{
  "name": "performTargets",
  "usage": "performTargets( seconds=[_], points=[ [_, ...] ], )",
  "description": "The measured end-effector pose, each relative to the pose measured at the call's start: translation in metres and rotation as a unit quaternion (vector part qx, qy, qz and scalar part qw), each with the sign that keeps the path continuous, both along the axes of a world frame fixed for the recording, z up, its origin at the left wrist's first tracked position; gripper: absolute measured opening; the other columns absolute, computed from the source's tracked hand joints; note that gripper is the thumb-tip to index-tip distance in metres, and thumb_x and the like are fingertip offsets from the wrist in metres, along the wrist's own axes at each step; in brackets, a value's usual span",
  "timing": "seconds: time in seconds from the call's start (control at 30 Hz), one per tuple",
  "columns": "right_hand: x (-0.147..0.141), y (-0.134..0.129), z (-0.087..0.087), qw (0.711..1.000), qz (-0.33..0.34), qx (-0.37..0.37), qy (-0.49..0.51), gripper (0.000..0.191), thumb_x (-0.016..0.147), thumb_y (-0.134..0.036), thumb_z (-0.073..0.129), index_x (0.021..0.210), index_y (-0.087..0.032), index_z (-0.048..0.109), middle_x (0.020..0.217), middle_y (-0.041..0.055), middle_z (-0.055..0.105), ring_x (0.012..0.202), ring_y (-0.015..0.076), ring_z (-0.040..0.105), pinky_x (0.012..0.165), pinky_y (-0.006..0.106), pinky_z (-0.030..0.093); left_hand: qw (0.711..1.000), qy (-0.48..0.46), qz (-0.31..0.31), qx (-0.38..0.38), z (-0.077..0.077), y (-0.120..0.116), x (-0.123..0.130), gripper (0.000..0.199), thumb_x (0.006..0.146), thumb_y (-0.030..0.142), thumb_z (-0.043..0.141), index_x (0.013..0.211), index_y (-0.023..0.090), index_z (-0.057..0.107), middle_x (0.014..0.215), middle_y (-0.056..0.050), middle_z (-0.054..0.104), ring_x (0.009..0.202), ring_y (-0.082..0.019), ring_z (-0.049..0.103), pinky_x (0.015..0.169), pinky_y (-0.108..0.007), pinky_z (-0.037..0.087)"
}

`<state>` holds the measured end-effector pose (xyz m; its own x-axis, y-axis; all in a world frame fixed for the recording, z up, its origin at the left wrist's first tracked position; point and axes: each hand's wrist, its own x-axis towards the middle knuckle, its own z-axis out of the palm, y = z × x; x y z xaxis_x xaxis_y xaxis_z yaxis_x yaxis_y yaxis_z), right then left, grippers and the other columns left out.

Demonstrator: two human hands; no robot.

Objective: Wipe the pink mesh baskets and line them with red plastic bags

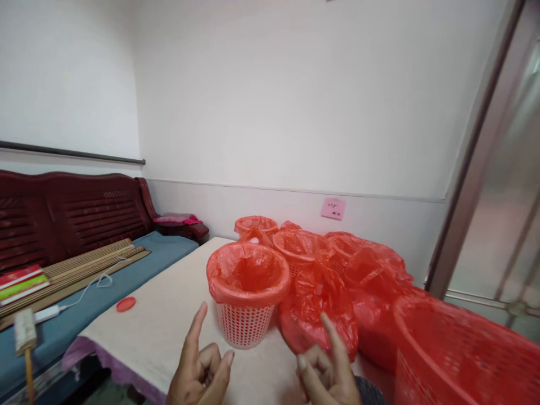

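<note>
Pale-covered table (169,298) bears red disc (126,304) near left edge; red-lined perforated basket (246,326) stands upright; red bags (318,323) and more lined baskets (298,253) crowd beside it.

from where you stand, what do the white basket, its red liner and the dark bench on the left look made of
White basket: likely moulded plastic, matte-looking, from its regular rows of small holes.
Red liner: probably thin plastic film, slightly shiny, given its fine creases.
Bench: apparently wood, dark red-brown and perhaps varnished, with slatted back panels.

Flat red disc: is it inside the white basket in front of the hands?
No, the red disc lies on the pale tablecloth, apart from the white basket and to its left.
</note>
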<state>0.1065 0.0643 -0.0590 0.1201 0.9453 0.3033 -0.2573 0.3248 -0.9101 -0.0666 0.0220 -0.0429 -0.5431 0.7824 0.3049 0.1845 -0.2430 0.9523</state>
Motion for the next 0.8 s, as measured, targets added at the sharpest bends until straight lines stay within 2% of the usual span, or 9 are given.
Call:
performTargets(
  seconds=[0.1,0.13,0.2,0.27,0.4,0.5,0.63,0.8],
  points=[
    [0.009,-0.019,0.057,0.988,-0.070,0.135,-0.017,0.077,0.084,-0.034,0.063,0.149,-0.032,0.021,0.060,-0.0063,0.054,0.046,0.0093,0.047,0.041,0.018,0.036,0.998,0.034,0.016,0.052,0.037,-0.007,0.014,0.094,0.074,0.048,0.064,0.151,0.026,0.015,0.053,0.010,0.027,0.046,-0.013,0.030,0.053,-0.025,0.034],
    [0.012,-0.024,0.070,0.980,-0.097,0.169,-0.033,0.076,0.085,-0.029,0.062,0.149,-0.033,0.021,0.060,-0.0062,0.054,0.048,0.0098,0.049,0.041,0.018,0.035,0.997,0.041,0.017,0.060,0.043,-0.009,0.018,0.094,0.074,0.046,0.064,0.152,0.025,0.015,0.053,0.010,0.029,0.047,-0.014,0.031,0.055,-0.025,0.037],
    [0.017,-0.030,0.084,0.963,-0.144,0.217,-0.070,0.077,0.085,-0.022,0.061,0.149,-0.033,0.020,0.060,-0.0059,0.054,0.050,0.0106,0.050,0.041,0.018,0.036,0.997,0.057,0.013,0.058,0.050,-0.012,0.024,0.093,0.075,0.043,0.063,0.152,0.025,0.014,0.054,0.009,0.029,0.049,-0.014,0.032,0.058,-0.025,0.039],
    [0.021,-0.031,0.086,0.949,-0.174,0.242,-0.103,0.076,0.085,-0.019,0.060,0.149,-0.032,0.022,0.060,-0.0057,0.054,0.049,0.0109,0.049,0.042,0.020,0.038,0.996,0.078,0.006,0.044,0.051,-0.015,0.027,0.092,0.077,0.041,0.061,0.152,0.024,0.011,0.055,0.009,0.028,0.050,-0.015,0.033,0.060,-0.024,0.040],
    [0.026,-0.028,0.076,0.933,-0.201,0.261,-0.142,0.074,0.085,-0.020,0.058,0.150,-0.028,0.023,0.060,-0.0055,0.054,0.048,0.0116,0.049,0.043,0.022,0.041,0.995,0.080,0.010,0.061,0.053,-0.017,0.030,0.090,0.078,0.040,0.060,0.152,0.022,0.012,0.055,0.009,0.028,0.050,-0.015,0.033,0.059,-0.024,0.040],
    [0.028,-0.027,0.073,0.929,-0.209,0.263,-0.156,0.075,0.085,-0.023,0.058,0.150,-0.026,0.021,0.058,-0.0059,0.052,0.047,0.0116,0.047,0.043,0.023,0.041,0.993,0.062,0.026,0.098,0.054,-0.017,0.033,0.089,0.074,0.037,0.063,0.151,0.023,0.020,0.053,0.010,0.029,0.047,-0.015,0.032,0.056,-0.024,0.037],
    [0.029,-0.031,0.078,0.927,-0.215,0.264,-0.159,0.077,0.085,-0.025,0.059,0.151,-0.026,0.020,0.058,-0.0061,0.049,0.047,0.0119,0.044,0.041,0.023,0.040,0.993,0.044,0.028,0.108,0.057,-0.020,0.037,0.087,0.072,0.036,0.064,0.149,0.025,0.025,0.051,0.010,0.031,0.046,-0.015,0.032,0.054,-0.024,0.036],
    [0.029,-0.039,0.082,0.926,-0.213,0.265,-0.162,0.076,0.086,-0.027,0.059,0.151,-0.026,0.020,0.058,-0.0063,0.050,0.047,0.0120,0.044,0.046,0.024,0.042,0.993,0.058,0.013,0.100,0.062,-0.029,0.038,0.087,0.077,0.036,0.059,0.151,0.023,0.017,0.053,0.010,0.030,0.047,-0.014,0.031,0.055,-0.024,0.036]
  ],
)
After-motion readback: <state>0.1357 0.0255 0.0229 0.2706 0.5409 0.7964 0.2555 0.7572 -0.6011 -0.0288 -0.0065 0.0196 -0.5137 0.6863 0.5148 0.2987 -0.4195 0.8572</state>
